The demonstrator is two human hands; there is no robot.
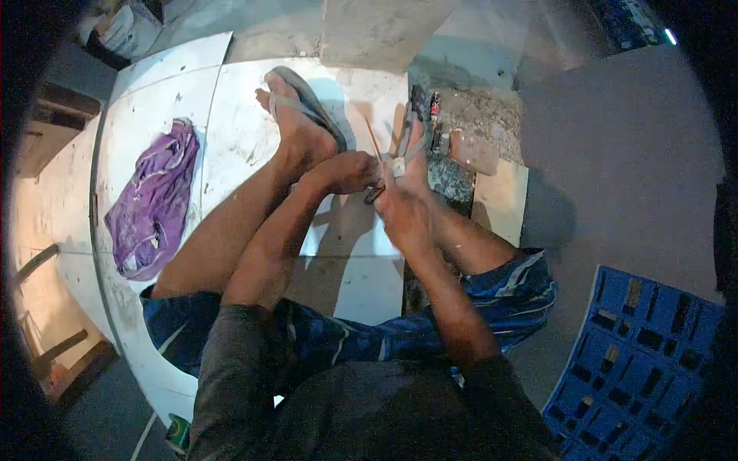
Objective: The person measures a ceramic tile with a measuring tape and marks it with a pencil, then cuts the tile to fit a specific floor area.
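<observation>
My left hand [356,171] is closed in a fist, its knuckles close beside my right hand; what it grips is hidden. My right hand [406,213] is closed too, fingers pointing forward. A thin light-brown stick [373,140] rises from between the hands, at the right fingertips, and slants away from me. At the right thumb shows a small dark curved piece [373,194], and I cannot tell what it belongs to. A small whitish piece [398,166] shows just beyond the right fingers, overlapping the right foot. Both hands are between my spread lower legs.
My sandaled feet rest on either side, the left sandal [311,104] on white tiles [254,100]. A crumpled purple cloth [157,200] lies at left. Broken rubble flooring [480,115] and a brick piece [473,151] are beyond the right leg. A blue patterned mat [638,361] lies at right, a green can [177,432] lower left.
</observation>
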